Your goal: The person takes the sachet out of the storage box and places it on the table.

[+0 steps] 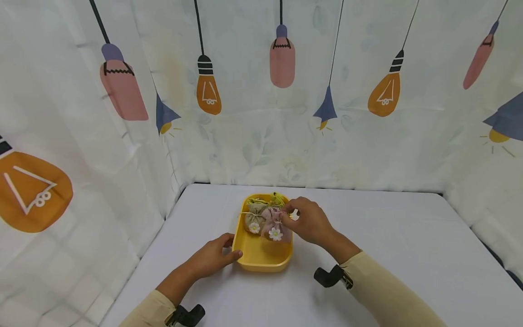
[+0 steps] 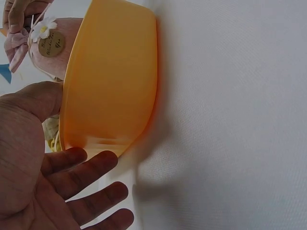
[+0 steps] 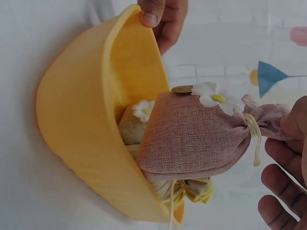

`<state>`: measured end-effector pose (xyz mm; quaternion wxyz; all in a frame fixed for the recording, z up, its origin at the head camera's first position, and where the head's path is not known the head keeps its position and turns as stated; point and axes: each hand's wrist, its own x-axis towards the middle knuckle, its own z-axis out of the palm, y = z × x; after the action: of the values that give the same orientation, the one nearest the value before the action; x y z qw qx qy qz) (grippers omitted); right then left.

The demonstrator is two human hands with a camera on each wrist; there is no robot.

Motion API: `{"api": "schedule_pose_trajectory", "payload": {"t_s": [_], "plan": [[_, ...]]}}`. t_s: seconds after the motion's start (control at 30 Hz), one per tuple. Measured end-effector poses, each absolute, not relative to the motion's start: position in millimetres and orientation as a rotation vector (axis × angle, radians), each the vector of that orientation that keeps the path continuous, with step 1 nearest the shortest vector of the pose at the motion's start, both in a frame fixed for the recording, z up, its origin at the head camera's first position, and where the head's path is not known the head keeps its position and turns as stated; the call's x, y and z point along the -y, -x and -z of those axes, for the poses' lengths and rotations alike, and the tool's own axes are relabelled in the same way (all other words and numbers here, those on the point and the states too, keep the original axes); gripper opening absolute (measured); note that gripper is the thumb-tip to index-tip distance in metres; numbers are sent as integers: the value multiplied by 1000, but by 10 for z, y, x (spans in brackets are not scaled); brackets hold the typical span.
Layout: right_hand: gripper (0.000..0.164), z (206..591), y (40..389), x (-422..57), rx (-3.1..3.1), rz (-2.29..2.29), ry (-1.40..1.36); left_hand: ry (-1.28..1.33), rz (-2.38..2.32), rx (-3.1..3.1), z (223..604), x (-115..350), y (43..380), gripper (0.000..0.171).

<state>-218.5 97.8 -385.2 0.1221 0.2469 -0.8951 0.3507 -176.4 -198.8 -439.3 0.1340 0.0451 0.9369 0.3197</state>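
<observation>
right hand (image 1: 312, 221) pinches a pink pouch (image 3: 192, 141) at its top; left hand (image 1: 209, 257), fingers spread, grips a yellow tray (image 1: 263, 255).

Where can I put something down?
The table is bare between the right sleeve and the table's right edge. So is the yellow tray at its near end; its far end is crowded with pouches, one in the right hand.

A dusty-pink cloth pouch (image 3: 192, 139), cinched with pale cord (image 3: 256, 143) and trimmed with a white flower (image 3: 218, 97) and round brown tag (image 2: 51, 44), is held before us by its gathered neck, over a yellow tub (image 1: 261, 254) on a white tabletop (image 1: 376, 236).
</observation>
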Motion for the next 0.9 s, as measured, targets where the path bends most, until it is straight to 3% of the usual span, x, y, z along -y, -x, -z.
{"api": "schedule_pose_trajectory", "payload": {"t_s": [0.9], "plan": [[5,3740,2234,-1252,2654,-975,-591,-125,-961,-2687,4426,2012,1795,63]]}}
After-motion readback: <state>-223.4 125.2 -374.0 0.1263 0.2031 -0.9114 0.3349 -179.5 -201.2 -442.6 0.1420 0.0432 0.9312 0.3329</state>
